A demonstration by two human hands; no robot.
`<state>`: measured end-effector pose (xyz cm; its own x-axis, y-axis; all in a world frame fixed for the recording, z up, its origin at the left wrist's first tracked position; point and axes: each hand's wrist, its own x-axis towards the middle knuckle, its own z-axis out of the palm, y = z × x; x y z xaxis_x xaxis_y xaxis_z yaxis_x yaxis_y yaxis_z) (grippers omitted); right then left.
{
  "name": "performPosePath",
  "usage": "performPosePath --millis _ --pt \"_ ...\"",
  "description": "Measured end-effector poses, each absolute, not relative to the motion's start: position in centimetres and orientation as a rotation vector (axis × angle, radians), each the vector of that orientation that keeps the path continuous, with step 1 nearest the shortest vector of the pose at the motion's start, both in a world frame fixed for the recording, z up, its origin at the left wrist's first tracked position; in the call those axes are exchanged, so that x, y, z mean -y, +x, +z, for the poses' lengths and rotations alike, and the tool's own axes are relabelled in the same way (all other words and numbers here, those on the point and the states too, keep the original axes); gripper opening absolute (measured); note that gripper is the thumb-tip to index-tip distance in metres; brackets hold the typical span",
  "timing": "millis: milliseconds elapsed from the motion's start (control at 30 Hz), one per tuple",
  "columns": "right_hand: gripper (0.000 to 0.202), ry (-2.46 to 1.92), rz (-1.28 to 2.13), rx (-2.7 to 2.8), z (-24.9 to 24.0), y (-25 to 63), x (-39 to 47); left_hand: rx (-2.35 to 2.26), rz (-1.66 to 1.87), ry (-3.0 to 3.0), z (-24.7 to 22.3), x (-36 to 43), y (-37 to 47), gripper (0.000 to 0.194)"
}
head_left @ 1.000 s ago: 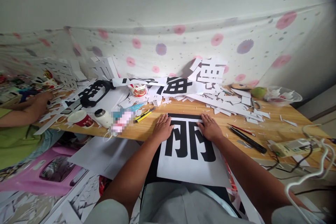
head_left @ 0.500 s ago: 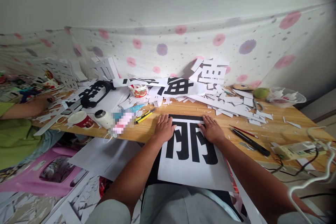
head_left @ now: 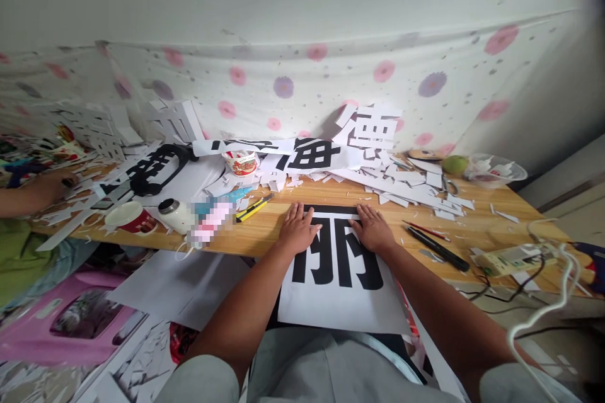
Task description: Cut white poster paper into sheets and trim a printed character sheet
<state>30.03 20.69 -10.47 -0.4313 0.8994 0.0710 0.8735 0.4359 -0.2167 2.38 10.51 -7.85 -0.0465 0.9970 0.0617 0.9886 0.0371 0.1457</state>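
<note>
A white paper sheet (head_left: 331,308) printed with a large black Chinese character lies at the table's front edge, its lower part hanging over toward my lap. My left hand (head_left: 299,230) rests flat on its upper left edge, fingers pointing away from me and thumb out over the print. On the upper right edge, my right hand (head_left: 375,231) lies flat too, fingers spread. Neither hand grips anything. To the left of my left hand is a yellow-and-black utility knife (head_left: 254,208). Right of my right hand lie a red pencil (head_left: 428,231) and a thick black pen-like tool (head_left: 439,250).
Cut paper scraps (head_left: 401,186) cover the table's back, near a paper bowl (head_left: 241,164) and a cut-out character (head_left: 371,127). Leftward stand a paper cup (head_left: 132,219) and white bottle (head_left: 175,216). A power strip (head_left: 513,259) with cables sits right. Another person's arm (head_left: 33,194) reaches in left.
The view has turned slightly right, so the table's things appear farther left, and a dark blue tool shows at the right edge. Both hands stay flat on the sheet.
</note>
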Motion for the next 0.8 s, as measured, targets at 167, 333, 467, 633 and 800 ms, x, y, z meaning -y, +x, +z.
performPosePath --millis 167,333,467,633,800 --pt "0.075 -1.578 0.223 2.503 -9.79 29.84 -20.37 -2.21 0.219 2.138 -7.68 -10.61 2.39 0.077" --pt "0.073 -1.582 0.234 2.499 -9.51 29.79 -20.22 -2.224 0.202 2.15 -7.62 -10.57 2.41 0.076" --pt "0.072 -1.582 0.252 2.5 -9.42 29.78 -20.15 -2.235 0.21 2.167 -8.0 -10.67 2.26 0.076" --pt "0.072 -1.572 0.23 2.497 -9.53 29.86 -20.12 -2.242 0.212 2.18 -8.45 -10.71 2.17 0.076" --pt "0.072 -1.557 0.216 2.487 -9.5 30.01 -20.07 -2.232 0.212 2.202 -8.2 -10.69 2.14 0.072"
